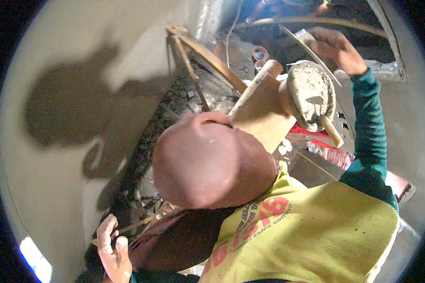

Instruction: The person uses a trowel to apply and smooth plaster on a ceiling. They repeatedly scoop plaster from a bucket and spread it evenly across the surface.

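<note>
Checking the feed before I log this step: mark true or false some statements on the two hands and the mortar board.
1. The right hand is raised, its grip shut on a flat metal trowel. True.
2. The round board is clean. False: grey mortar covers it.
3. The right arm's sleeve is red. False: it is teal.
4. The left hand is low, beside the grey wall. True.

A long teal sleeve runs down from the right hand [337, 47] to the shoulder, under a yellow-green vest printed in red; by the left hand [114, 250] a dark maroon sleeve with a teal cuff
</note>
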The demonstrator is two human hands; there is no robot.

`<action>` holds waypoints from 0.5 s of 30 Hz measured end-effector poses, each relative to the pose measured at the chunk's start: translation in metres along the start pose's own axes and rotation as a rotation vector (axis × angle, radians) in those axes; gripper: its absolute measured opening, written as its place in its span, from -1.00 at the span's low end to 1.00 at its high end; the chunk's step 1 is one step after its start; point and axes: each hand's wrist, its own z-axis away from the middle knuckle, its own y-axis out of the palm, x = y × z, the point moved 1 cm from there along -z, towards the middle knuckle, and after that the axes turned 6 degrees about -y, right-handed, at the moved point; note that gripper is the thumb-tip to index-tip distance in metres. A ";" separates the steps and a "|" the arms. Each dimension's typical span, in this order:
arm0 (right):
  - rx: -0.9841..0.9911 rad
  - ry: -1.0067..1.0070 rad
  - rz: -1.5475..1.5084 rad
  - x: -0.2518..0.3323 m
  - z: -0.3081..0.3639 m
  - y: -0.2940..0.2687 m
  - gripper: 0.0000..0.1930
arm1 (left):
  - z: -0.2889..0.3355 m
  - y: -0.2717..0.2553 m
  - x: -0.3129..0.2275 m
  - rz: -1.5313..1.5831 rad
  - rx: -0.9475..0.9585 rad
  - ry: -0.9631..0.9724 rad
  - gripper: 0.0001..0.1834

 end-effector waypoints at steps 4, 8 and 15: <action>0.082 0.311 -0.110 -0.017 0.067 0.006 -0.61 | -0.037 -0.019 -0.057 -0.234 0.062 -0.041 -0.17; -0.004 0.428 -0.255 -0.087 0.108 0.030 -0.65 | -0.084 -0.031 -0.092 -0.454 0.097 0.104 -0.32; -0.239 0.577 -0.666 -0.093 0.107 0.071 -0.68 | -0.126 -0.016 -0.138 -0.498 0.166 0.286 -0.36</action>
